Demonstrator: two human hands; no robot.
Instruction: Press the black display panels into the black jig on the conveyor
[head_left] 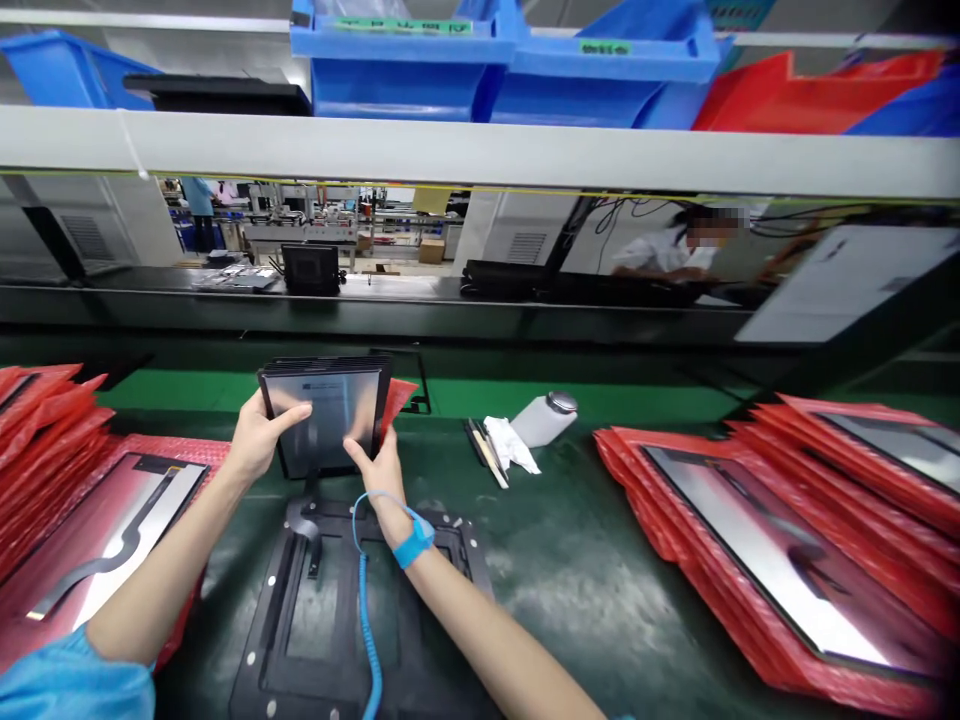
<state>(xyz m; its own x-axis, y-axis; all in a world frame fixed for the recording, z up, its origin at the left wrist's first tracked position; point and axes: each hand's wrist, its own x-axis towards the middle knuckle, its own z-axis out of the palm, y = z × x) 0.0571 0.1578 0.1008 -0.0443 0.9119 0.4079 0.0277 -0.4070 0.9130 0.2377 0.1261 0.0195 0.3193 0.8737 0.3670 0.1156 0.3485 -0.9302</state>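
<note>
Above the far end of a black frame-shaped fixture (262, 640), I hold up a stack of thin display panels (326, 420) with black edges and a grey reflective face. My left hand (255, 435) grips the left side, its thumb across the front face. On the right side, my right hand (379, 470) holds the lower edge, thumb in front; the fingers behind are hidden. A red piece of wrapping (397, 398) sticks out behind the stack. A blue wrist strap (414, 542) with a coiled cord (367, 620) is around my right wrist.
Panels in red bubble bags are piled at left (52, 480) and right (712, 560). A white bottle (541, 420), a crumpled tissue (510, 445) and pen-like tools (487, 455) lie right of centre. Overhead, a shelf (480, 155) carries bins. A person (675, 250) sits beyond.
</note>
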